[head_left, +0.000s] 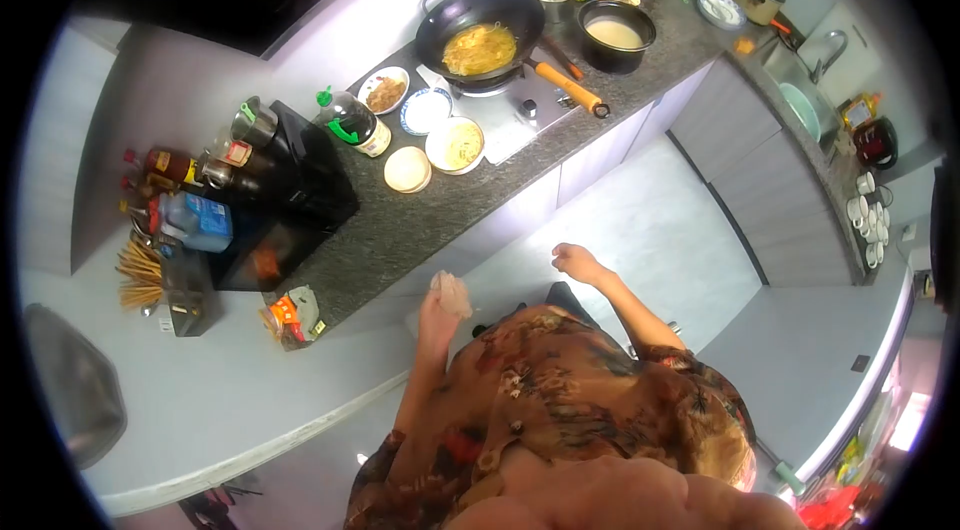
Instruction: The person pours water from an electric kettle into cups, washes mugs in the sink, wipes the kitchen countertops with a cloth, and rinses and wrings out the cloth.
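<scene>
My left hand (436,324) is closed on a crumpled, pale, translucent wad (453,295), perhaps plastic or tissue; I cannot make out which. My right hand (582,265) hangs over the floor with its fingers curled in, and no object shows in it. Both hands are in front of my body, short of the counter edge. On the counter beyond them stand a white bowl of pale yellow food (462,146) and a stack of round, flat tan pieces (408,170). A black wok (530,18) with yellow food and liquid rests on the stove, its wooden handle (560,80) pointing towards me.
A black pot of pale liquid (615,37) stands right of the wok. Left of it are a small bowl of brown food (385,92), a blue-rimmed plate (427,112) and a green-capped bottle (350,122). A sink (800,80) lies along the right counter. Bottles and chopsticks (140,270) crowd the left.
</scene>
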The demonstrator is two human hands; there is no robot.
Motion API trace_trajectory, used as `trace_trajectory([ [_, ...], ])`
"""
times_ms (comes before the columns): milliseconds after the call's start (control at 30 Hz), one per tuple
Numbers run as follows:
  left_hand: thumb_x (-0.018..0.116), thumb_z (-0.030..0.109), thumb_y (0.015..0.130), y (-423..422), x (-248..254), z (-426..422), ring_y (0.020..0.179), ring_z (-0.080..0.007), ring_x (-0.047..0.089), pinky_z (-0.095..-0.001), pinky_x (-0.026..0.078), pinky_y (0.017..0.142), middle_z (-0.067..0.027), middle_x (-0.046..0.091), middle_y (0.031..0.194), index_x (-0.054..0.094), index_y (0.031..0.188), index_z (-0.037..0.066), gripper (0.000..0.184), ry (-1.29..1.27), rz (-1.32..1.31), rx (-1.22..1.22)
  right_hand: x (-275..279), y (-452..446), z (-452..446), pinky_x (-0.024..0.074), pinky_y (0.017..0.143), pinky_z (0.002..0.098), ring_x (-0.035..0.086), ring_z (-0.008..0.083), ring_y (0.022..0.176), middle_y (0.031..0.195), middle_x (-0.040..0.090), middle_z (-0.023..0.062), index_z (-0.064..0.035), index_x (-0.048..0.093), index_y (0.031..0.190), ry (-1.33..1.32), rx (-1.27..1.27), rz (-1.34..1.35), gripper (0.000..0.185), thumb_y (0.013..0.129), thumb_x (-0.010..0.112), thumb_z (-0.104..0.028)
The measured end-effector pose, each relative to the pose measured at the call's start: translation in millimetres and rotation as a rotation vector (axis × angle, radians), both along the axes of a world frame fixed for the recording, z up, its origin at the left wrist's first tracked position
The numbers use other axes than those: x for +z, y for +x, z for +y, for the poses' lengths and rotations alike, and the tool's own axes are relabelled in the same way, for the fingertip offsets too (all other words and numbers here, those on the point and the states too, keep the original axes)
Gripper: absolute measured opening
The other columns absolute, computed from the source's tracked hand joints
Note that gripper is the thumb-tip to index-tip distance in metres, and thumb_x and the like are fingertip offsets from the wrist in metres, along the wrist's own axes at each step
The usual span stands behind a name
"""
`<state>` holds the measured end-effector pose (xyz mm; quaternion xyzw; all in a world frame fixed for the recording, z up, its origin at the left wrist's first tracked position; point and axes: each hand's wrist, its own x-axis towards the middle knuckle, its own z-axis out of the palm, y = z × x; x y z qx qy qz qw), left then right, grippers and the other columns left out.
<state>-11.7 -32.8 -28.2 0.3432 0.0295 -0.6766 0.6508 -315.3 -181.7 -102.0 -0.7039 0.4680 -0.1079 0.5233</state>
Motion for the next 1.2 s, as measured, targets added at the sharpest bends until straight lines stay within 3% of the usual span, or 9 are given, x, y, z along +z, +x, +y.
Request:
trace_trajectory([
  [100,0.044,0.009,0.092,-22.3,-3.4,-24.5,0.108,-0.0213,0.056,-0.0350,0.044,0.095,-0.0076,0.056,0.116,0.049,0.123,0.006,0.031,0.050,-0.096,-0.050,1.2,-31.9,1.0,0.0480,0.070,0.0330,0.062,0.0207,0.078,0.084,0.064,0.0120,0.0012,0.058,0.108,0.077,-0.054,0.015,0.032,0.083,0.059,-0.018],
  [233,0.047,0.006,0.092,-61.7,7.3,-56.3,0.110,-0.0209,0.056,-0.0342,0.045,0.095,-0.0082,0.056,0.117,0.046,0.126,0.003,0.034,0.008,-0.178,-0.104,1.0,-72.8,4.6,0.0478,0.071,0.0325,0.061,0.0193,0.076,0.082,0.064,0.0108,0.0022,0.059,0.108,0.160,-0.199,-0.014,0.033,0.083,0.059,-0.019],
  [300,0.051,0.006,0.093,-74.5,-0.1,-69.2,0.104,-0.0178,0.059,-0.0316,0.048,0.090,-0.0079,0.058,0.114,0.047,0.123,0.002,0.031,0.021,-0.341,-0.209,0.2,-88.6,7.9,0.0482,0.073,0.0335,0.063,0.0208,0.077,0.083,0.065,0.0120,0.0018,0.059,0.109,0.182,-0.252,-0.012,0.035,0.082,0.060,-0.022],
  [600,0.054,0.016,0.094,-129.0,-6.1,-132.6,0.088,-0.0139,0.061,-0.0264,0.051,0.075,-0.0068,0.062,0.099,0.053,0.109,0.002,0.020,-0.042,-0.407,-0.417,17.2,-138.7,4.5,0.0478,0.068,0.0282,0.059,0.0143,0.072,0.082,0.061,0.0054,0.0039,0.058,0.107,0.354,-0.497,-0.178,0.029,0.084,0.060,-0.013],
  [733,0.051,0.022,0.097,-126.4,-24.2,-170.9,0.082,-0.0145,0.061,-0.0279,0.052,0.070,-0.0062,0.062,0.095,0.055,0.107,0.004,0.022,0.032,-0.332,-0.543,36.9,-139.3,-29.7,0.0477,0.068,0.0281,0.058,0.0139,0.072,0.082,0.060,0.0049,0.0045,0.057,0.107,0.339,-0.528,-0.231,0.028,0.084,0.060,-0.012],
  [833,0.046,0.026,0.098,-133.0,-46.5,-213.7,0.079,-0.0151,0.060,-0.0294,0.051,0.066,-0.0054,0.062,0.092,0.056,0.106,0.005,0.025,0.127,0.011,-0.562,42.6,-142.1,-63.0,0.0475,0.070,0.0272,0.058,0.0133,0.075,0.084,0.060,0.0044,0.0039,0.056,0.108,0.320,-0.549,-0.230,0.028,0.085,0.059,-0.012],
  [900,0.045,0.027,0.099,-148.6,-53.8,-242.1,0.085,-0.0144,0.061,-0.0289,0.051,0.072,-0.0045,0.062,0.098,0.056,0.111,0.005,0.027,-0.055,-0.028,-0.543,46.7,-146.5,-82.8,0.0474,0.071,0.0262,0.058,0.0129,0.078,0.087,0.060,0.0041,0.0032,0.056,0.109,0.318,-0.543,-0.224,0.027,0.086,0.058,-0.012],
  [1033,0.046,0.023,0.098,-182.7,-32.0,-290.3,0.095,-0.0144,0.060,-0.0290,0.049,0.082,-0.0050,0.061,0.106,0.053,0.117,0.004,0.028,-0.132,-0.140,-0.559,51.0,-161.3,-123.5,0.0476,0.072,0.0272,0.058,0.0133,0.078,0.086,0.060,0.0045,0.0037,0.056,0.109,0.237,-0.551,-0.135,0.028,0.087,0.057,-0.012],
  [1200,0.045,0.010,0.093,-214.4,-36.6,-333.1,0.107,-0.0172,0.057,-0.0329,0.046,0.093,-0.0073,0.058,0.117,0.047,0.127,0.001,0.035,-0.249,-0.167,-0.817,47.8,-197.4,-139.0,0.0477,0.072,0.0274,0.058,0.0135,0.077,0.084,0.060,0.0051,0.0036,0.056,0.109,0.135,-0.652,-0.080,0.028,0.087,0.057,-0.013],
])
